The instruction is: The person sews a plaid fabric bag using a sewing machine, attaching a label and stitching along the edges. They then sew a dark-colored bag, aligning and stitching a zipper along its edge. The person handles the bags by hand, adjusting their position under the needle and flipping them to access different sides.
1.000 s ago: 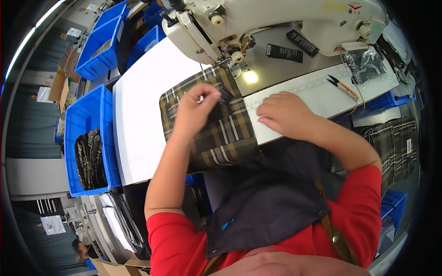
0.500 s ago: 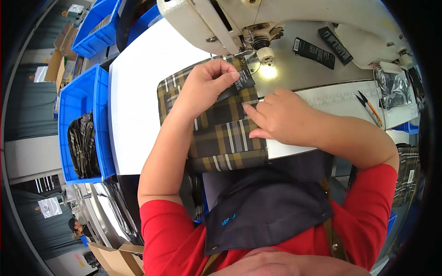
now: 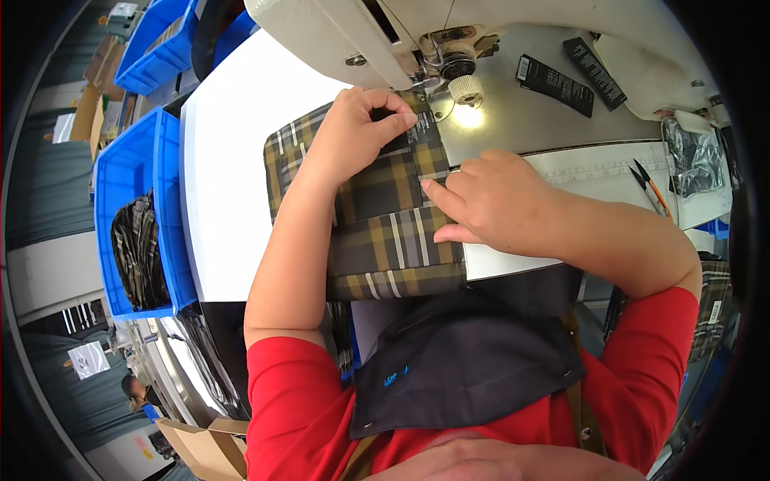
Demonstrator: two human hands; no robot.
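A folded piece of plaid fabric (image 3: 377, 248) in brown, black and white lies under the head of a sewing machine (image 3: 337, 40). My left hand (image 3: 353, 138) is closed, thumb and fingertips pinching a black printed label (image 3: 421, 128) at the fabric's upper right edge, beside the presser area. My right hand (image 3: 491, 196) rests on the fabric's right edge. Its index finger and thumb are stretched out and apart, pressing on the cloth, while the other fingers curl. Part of the label is hidden beneath my left fingers.
Two loose black labels (image 3: 555, 85) lie on the machine bed. A ruler (image 3: 597, 170), thread snips (image 3: 651, 188) and a clear plastic bag (image 3: 696, 156) are to the right. At the left, a blue bin (image 3: 128, 172) holds bunched plaid fabric (image 3: 138, 252).
The label has turned from a slant to lie along the fabric's edge, and my left hand has shifted slightly up. My right hand keeps its place on the cloth.
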